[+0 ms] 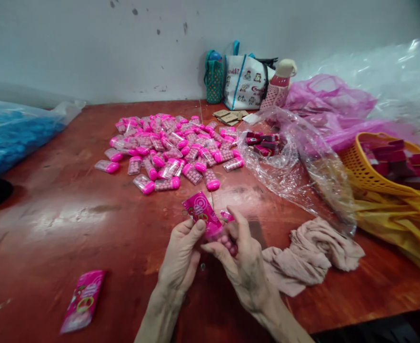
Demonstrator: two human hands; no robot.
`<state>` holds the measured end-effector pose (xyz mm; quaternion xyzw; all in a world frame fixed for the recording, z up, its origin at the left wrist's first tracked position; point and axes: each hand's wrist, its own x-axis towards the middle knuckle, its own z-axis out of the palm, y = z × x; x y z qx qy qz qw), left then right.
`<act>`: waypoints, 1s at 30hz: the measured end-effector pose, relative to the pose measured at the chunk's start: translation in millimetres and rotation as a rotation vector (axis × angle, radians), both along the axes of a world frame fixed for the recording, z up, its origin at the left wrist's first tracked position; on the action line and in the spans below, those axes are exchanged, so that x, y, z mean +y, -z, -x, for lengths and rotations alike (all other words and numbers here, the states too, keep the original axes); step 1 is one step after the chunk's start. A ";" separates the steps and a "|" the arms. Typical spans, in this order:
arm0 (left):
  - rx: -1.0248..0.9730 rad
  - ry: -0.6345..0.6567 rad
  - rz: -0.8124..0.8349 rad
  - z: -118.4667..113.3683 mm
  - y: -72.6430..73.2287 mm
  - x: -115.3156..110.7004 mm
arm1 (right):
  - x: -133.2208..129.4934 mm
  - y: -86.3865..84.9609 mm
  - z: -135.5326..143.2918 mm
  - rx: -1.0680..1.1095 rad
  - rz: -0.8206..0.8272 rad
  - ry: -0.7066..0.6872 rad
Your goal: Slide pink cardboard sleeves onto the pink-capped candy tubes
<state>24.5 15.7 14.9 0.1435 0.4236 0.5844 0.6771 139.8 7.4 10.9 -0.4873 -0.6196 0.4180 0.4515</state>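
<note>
Between my hands is a clear candy bottle [227, 242] with pink balls, its upper part inside a printed pink sleeve [205, 213]. My left hand [183, 255] pinches the sleeve between thumb and fingers. Curled round the bottle's lower end, my right hand [244, 262] has its thumb underneath and its index finger raised. A small pink printed piece [226, 216] shows just behind the right fingers. At the lower left lies a sleeved candy bottle [83, 300]. Beyond my hands is a heap of unsleeved bottles with pink caps [170, 169].
A beige cloth [313, 255] lies right of my hands. Behind it are a clear plastic bag [285, 166] with sleeves and a yellow basket [363, 166]. A bag of blue items [13, 138] is at left; a tote bag [244, 83] and bottles stand by the wall.
</note>
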 end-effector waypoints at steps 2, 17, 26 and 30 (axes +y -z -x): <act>0.011 -0.055 -0.001 0.6 -1.1 0.8 | -2.0 -1.6 0.9 0.022 0.081 0.004; -0.080 0.081 0.009 -3.3 9.8 -1.6 | -12.4 9.2 14.3 -0.197 -0.100 0.070; 0.027 0.051 -0.023 -7.8 -1.3 -4.4 | -14.1 5.8 12.4 0.177 0.170 -0.032; 0.044 -0.009 -0.068 -6.8 -2.0 -4.4 | -8.9 8.1 16.8 0.311 0.241 -0.050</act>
